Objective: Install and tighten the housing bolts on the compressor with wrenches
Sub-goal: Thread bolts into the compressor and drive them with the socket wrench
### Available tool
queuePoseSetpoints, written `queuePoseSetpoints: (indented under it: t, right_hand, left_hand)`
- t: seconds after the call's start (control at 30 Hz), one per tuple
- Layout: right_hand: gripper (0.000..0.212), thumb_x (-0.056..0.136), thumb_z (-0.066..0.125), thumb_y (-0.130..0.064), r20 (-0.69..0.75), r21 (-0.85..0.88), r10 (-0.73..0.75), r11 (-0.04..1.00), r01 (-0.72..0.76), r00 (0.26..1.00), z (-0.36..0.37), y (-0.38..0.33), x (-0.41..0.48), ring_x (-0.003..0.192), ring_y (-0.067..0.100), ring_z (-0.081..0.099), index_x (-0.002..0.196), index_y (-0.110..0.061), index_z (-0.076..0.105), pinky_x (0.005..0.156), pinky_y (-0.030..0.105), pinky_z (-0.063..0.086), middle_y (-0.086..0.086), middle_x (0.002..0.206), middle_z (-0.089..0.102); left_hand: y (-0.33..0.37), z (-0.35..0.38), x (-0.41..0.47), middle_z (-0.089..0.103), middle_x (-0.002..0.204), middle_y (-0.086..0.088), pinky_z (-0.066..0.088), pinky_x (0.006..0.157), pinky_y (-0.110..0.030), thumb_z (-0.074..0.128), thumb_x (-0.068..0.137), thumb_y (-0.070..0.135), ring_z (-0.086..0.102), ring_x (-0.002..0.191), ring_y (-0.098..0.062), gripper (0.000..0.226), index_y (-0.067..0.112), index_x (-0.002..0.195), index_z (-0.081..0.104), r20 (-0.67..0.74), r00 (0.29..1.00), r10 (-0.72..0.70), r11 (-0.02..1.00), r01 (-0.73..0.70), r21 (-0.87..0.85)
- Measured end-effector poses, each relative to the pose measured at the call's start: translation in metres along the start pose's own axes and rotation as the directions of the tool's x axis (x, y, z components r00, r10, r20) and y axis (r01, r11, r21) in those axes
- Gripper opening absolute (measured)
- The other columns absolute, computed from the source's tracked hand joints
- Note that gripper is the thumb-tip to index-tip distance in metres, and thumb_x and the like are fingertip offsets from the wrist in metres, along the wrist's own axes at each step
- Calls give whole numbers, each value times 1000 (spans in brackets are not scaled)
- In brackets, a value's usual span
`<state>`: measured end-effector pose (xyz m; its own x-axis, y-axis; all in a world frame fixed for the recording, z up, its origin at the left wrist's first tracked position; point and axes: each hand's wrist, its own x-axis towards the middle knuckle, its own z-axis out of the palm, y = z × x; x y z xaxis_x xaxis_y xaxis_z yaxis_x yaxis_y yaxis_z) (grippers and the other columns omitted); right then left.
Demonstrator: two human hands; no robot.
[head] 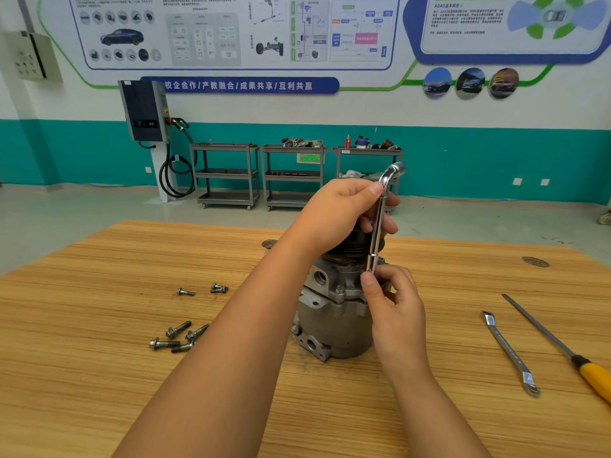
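Observation:
A grey metal compressor (334,322) stands upright on the wooden table (99,375), black pulley at the top. A chrome L-shaped socket wrench (378,223) stands nearly vertical on the housing's right side. My left hand (344,213) grips the wrench's upper shaft just below the bend. My right hand (390,299) pinches the wrench's lower socket end at the housing flange. One bolt (340,290) sits in the flange, left of my right thumb. Several loose bolts (175,338) lie on the table left of the compressor, and more bolts (201,290) lie further back.
A flat spanner (509,352) and a yellow-handled screwdriver (595,378) lie on the table to the right. Grey shelf carts (228,175) and a charging unit (145,110) stand against the far wall.

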<state>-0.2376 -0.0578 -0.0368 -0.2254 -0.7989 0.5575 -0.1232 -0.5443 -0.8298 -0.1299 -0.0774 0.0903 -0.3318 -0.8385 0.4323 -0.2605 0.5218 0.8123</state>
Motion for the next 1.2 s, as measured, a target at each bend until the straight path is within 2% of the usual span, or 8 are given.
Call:
queuePoseSetpoints:
  t: [0.17,0.27,0.5,0.6,0.67,0.8,1.1,1.2]
  right_hand:
    - [5,86,63,-26,-8,11,32,999,-32,999,1,0,-1,86,9,54,85,-25,58,77,21,43,-5,90,56]
    - [7,86,64,-26,-20,12,34,999,-34,999,2,-1,-1,86,9,53,85,-24,57,76,19,41,-1,92,57]
    - [14,81,69,-29,-33,15,48,999,-48,998,3,0,-2,90,21,56,85,-28,55,80,34,47,1,92,58]
    - [14,82,67,-29,-43,35,37,999,-35,998,2,0,-3,89,13,56,86,-33,55,78,26,45,-6,91,59]
    - [13,88,62,-24,-30,35,20,999,-19,999,2,0,-4,94,6,56,91,-36,58,79,19,43,-12,95,60]
    - [22,95,52,-12,-8,35,7,999,-7,1000,2,-1,-2,97,5,53,89,-30,63,79,11,40,-12,96,57]
    - [7,90,60,-21,1,7,-5,1000,5,1000,0,1,-1,91,4,54,87,-26,62,77,14,41,-12,92,56]
    - [6,87,63,-23,-5,3,7,1000,-7,1000,1,1,0,89,8,54,84,-26,59,78,17,42,-12,89,55]
  left_hand:
    - [-1,1,-1,74,76,2,50,69,-18,49,99,37,58,62,1,26,18,91,65,-10,1000,24,998,-24,51]
    - [-1,1,-1,75,77,0,50,66,-15,56,95,35,63,66,-3,22,16,84,62,-28,999,34,999,-33,41]
    - [-2,1,0,75,79,0,51,70,-20,48,99,35,64,67,-8,30,12,88,64,-29,998,47,996,-44,73]
    - [-3,0,1,75,83,-2,50,77,-36,42,102,31,67,84,-31,37,3,97,66,-24,999,40,997,-39,67]
    - [-3,0,1,75,83,-3,49,75,-33,41,103,29,65,88,-36,36,5,96,66,-26,999,36,998,-35,51]
    - [-1,1,0,75,83,-2,49,73,-29,39,104,27,66,91,-36,33,11,91,65,-17,999,36,999,-35,26]
    - [-3,1,0,75,81,-1,51,80,-30,47,100,25,68,89,-28,25,19,84,65,-23,999,33,999,-32,10]
    - [-3,2,0,75,79,4,50,75,-24,52,98,31,67,81,-16,23,20,85,67,-20,999,42,998,-41,49]
